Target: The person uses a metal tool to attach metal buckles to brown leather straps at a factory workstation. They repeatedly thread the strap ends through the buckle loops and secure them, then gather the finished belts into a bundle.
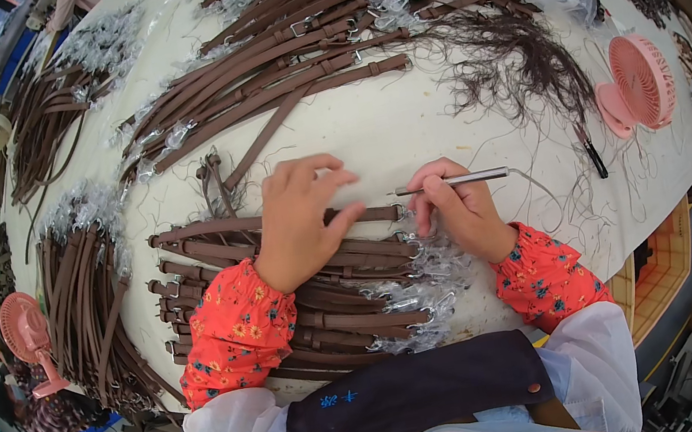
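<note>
My right hand point(459, 204) is closed on a slim silver pen-like tool point(483, 176), held level. A thin grey cord trails from the tool's right end. My left hand point(300, 218) is over a pile of brown buckled straps point(361, 316), thumb and fingers apart with nothing between them. The topmost strap point(231, 227) passes under or behind my left hand; its right end reaches just short of the tool's tip. Clear plastic wrap point(428, 289) covers many of the pile's right ends.
More brown straps point(271, 75) lie across the far table, others point(87, 308) at left. Dark loose threads point(520, 65) lie tangled at far right, near a pink fan point(639, 83) and a black-handled tool point(593, 152). Another pink fan point(24, 327) stands at left.
</note>
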`<state>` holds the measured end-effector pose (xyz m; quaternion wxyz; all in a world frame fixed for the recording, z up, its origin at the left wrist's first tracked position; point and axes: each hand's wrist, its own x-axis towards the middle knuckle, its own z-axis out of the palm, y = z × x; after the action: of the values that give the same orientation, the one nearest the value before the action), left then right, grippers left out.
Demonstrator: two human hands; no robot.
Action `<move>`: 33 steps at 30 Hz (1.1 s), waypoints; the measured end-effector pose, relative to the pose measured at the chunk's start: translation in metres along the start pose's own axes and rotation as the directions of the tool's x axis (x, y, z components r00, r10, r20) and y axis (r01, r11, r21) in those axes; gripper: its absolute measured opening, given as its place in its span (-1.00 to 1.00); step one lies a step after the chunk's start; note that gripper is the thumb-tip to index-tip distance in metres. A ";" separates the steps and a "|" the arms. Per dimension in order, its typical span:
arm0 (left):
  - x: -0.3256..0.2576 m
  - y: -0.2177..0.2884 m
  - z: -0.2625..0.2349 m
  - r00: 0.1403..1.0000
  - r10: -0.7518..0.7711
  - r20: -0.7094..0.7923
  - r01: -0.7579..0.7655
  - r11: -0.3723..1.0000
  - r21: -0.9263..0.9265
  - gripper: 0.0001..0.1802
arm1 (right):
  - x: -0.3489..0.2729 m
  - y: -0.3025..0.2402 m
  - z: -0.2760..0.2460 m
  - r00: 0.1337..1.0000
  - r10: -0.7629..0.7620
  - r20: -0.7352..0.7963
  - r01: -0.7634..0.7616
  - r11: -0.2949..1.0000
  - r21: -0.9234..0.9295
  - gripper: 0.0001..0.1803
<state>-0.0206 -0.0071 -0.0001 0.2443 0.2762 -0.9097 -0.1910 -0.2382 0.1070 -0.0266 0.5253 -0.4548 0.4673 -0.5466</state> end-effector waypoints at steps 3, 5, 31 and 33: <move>-0.004 0.003 0.005 0.983 0.057 0.177 -0.044 0.996 -0.077 -0.79 | 0.000 0.000 -0.001 1.000 -0.022 -0.022 0.022 1.000 0.005 -0.70; -0.003 0.005 0.007 0.977 0.106 0.185 -0.099 0.994 -0.049 -0.79 | -0.001 -0.001 0.000 0.999 -0.030 -0.037 0.031 0.999 0.019 -0.70; -0.004 0.011 0.024 0.959 -0.055 0.280 0.141 0.944 -0.298 -0.71 | 0.001 0.003 -0.001 0.998 -0.034 -0.058 0.040 0.993 0.108 -0.68; -0.004 0.010 0.023 0.961 -0.041 0.274 0.124 0.949 -0.291 -0.76 | 0.001 0.004 0.000 0.998 -0.043 -0.049 0.048 0.992 0.114 -0.68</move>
<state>-0.0346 0.0076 -0.0151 0.1520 0.2452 -0.8812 -0.3746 -0.2378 0.1055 -0.0306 0.5269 -0.4214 0.4368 -0.5950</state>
